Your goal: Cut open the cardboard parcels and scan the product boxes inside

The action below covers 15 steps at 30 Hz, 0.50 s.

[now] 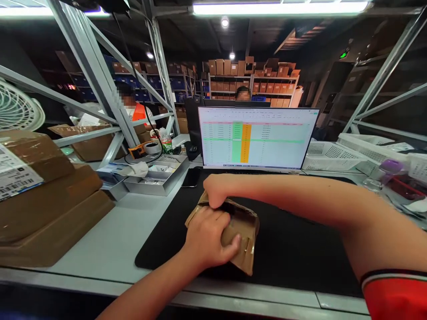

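Note:
A small brown cardboard box [245,242] with open flaps sits on a black desk mat [293,253] in front of me. My left hand [208,240] is wrapped around the box's near side, gripping it. My right hand [216,189] reaches across from the right and is closed at the box's top flap; its fingertips are hidden inside the opening. Something dark shows inside the box, but I cannot make it out.
A monitor [255,138] showing a spreadsheet stands behind the mat, a black phone [191,177] to its left. A grey parts tray [156,178], taped cardboard parcels [43,200] at left, white baskets [333,155] at right. Two people sit beyond the shelving frame.

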{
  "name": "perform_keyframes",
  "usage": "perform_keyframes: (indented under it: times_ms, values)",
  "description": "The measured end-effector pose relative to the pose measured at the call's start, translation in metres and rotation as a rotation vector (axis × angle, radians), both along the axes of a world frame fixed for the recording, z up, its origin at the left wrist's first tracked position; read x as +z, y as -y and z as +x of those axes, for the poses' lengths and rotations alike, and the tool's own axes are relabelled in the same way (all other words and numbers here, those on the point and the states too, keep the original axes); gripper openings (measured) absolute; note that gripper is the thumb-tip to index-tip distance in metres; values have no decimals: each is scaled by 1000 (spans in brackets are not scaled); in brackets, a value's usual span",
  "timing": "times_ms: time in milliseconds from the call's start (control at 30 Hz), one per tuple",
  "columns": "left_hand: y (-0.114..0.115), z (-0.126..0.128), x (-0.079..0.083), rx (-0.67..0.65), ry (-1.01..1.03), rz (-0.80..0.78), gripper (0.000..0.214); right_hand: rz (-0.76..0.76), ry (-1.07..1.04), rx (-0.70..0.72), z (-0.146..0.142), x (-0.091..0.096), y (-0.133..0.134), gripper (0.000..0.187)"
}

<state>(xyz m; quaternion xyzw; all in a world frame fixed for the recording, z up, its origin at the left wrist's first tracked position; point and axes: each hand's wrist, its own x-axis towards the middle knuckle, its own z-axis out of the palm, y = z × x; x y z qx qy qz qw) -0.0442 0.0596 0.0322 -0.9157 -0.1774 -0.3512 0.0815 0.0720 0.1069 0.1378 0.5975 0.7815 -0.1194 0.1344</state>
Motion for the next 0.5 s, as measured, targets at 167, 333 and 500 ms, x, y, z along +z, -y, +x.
perform_keyframes:
  times_ms: [167,333,500]
  values:
    - [-1,1,-1,-133,152,-20,21,-191,-197,-16,37,1,-15,11]
    - [-1,-9,-25,-244,315,97,16,-442,-487,-43,84,-10,-18,30]
    - [-1,-19,-39,-282,310,144,30,-710,-893,-76,105,-27,-17,54]
